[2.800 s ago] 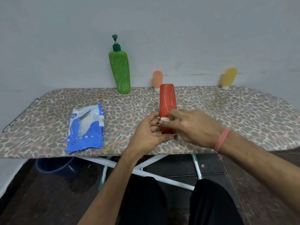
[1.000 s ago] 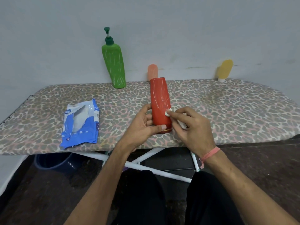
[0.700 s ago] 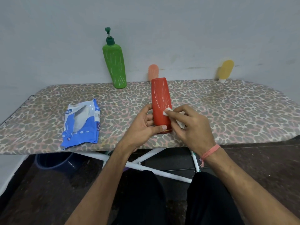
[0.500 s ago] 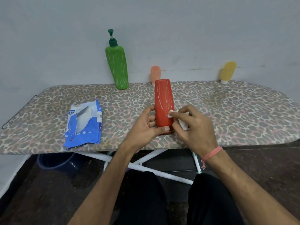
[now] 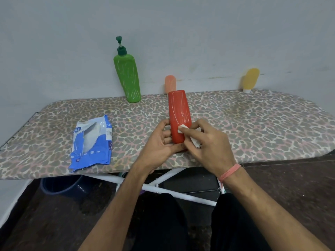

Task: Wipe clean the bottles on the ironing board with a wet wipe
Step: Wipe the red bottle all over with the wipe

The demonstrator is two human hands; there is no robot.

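Left hand (image 5: 159,144) grips the red bottle (image 5: 179,116) low; right hand (image 5: 208,142) pinches the wipe (image 5: 182,128) against it. Hard rubbing risks tipping the bottle off the ironing board (image 5: 253,124) edge.

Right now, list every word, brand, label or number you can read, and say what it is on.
"see" above "nee", roughly: blue wipes packet, top left corner, blurred and uncertain.
Packet's side sticker: too small to read.
Red bottle, green pump bottle, peach bottle, yellow bottle: no text visible.
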